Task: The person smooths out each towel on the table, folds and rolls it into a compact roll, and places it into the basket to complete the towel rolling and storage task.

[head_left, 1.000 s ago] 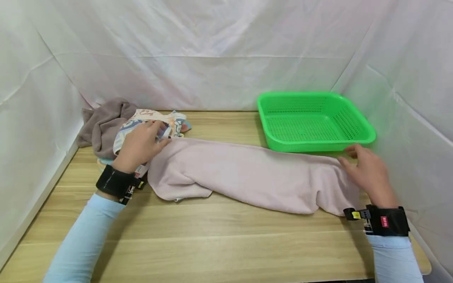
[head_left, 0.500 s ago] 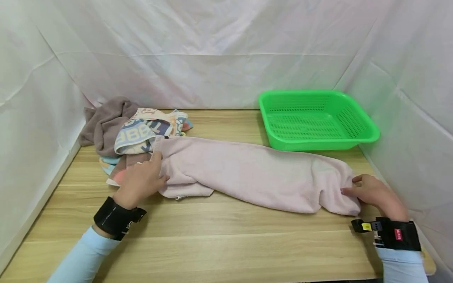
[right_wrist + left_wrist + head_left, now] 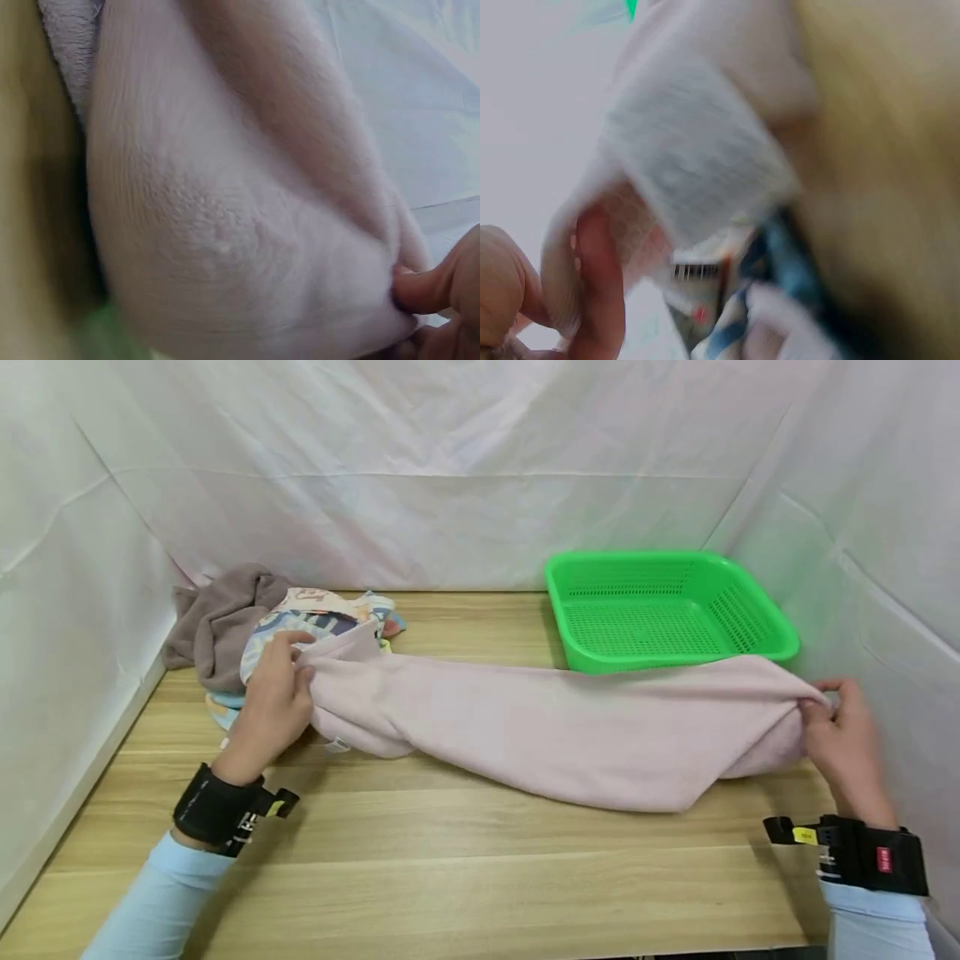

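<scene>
A long pale pink towel point(image 3: 525, 727) stretches across the table between both hands, its two ends raised and its middle sagging. At the left end, my left hand point(image 3: 273, 697) pinches the towel's edge between thumb and fingers. A white label point(image 3: 697, 142) hangs from the towel near that hand, blurred in the left wrist view. My right hand point(image 3: 847, 743) grips the opposite end, and folds run from its fingertips down the cloth. In the right wrist view the thumb point(image 3: 424, 289) presses on the towel's corner.
A green plastic basket point(image 3: 783, 647) with slotted walls stands at the back right, just behind the towel. Crumpled at the back left lie a brown towel point(image 3: 217, 627) and a patterned cloth point(image 3: 318, 602). White sheeting point(image 3: 450, 477) encloses the wooden table point(image 3: 420, 877).
Both hands have taken hold of the pink towel's ends and lifted them. The right hand has moved outward and up, the left hand away from me, drawing the cloth tauter.
</scene>
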`<state>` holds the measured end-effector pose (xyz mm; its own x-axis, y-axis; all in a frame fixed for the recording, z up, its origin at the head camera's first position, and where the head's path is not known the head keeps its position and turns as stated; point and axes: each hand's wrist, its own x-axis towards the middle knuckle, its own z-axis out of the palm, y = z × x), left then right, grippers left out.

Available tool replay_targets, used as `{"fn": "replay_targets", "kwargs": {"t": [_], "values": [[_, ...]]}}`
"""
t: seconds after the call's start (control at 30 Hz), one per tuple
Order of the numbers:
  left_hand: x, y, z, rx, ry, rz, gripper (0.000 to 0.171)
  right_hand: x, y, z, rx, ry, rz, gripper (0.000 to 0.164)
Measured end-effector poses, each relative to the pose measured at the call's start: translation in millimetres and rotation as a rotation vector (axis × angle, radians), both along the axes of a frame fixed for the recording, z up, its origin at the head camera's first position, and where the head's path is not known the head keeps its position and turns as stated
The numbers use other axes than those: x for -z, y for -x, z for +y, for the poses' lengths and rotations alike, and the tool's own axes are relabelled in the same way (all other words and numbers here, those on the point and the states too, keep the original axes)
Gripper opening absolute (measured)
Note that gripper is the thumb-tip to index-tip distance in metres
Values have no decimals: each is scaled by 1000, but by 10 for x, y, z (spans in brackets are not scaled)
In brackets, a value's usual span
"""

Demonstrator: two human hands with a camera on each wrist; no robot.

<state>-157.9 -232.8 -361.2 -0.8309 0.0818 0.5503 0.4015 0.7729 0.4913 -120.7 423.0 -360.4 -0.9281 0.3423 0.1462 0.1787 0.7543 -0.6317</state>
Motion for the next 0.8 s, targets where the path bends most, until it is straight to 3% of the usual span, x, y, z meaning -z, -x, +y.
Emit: {"fn": "replay_targets", "kwargs": {"t": [0.13, 0.23, 0.3, 0.47, 0.57, 0.7, 0.8], "values": [[-183, 54, -127, -27, 19, 5, 38, -196, 63, 79, 72, -70, -60, 39], [-275, 88, -224, -53, 58, -65, 36, -319, 138, 197, 43, -168, -157, 49], [-284, 98, -279, -48, 102, -133, 32, -329, 190, 287, -18, -204, -207, 51], [-101, 54, -307, 7, 220, -270, 24, -95, 270, 439, -206, -151, -282, 57], [19, -24, -257, -21, 303, -242, 19, 81, 281, 477, -286, -143, -360, 68], [45, -117, -165, -79, 392, -155, 21, 203, 231, 477, -355, -191, -501, 92], [-14, -182, -115, -45, 440, -224, 19, 225, 112, 465, -396, -210, -581, 107]]}}
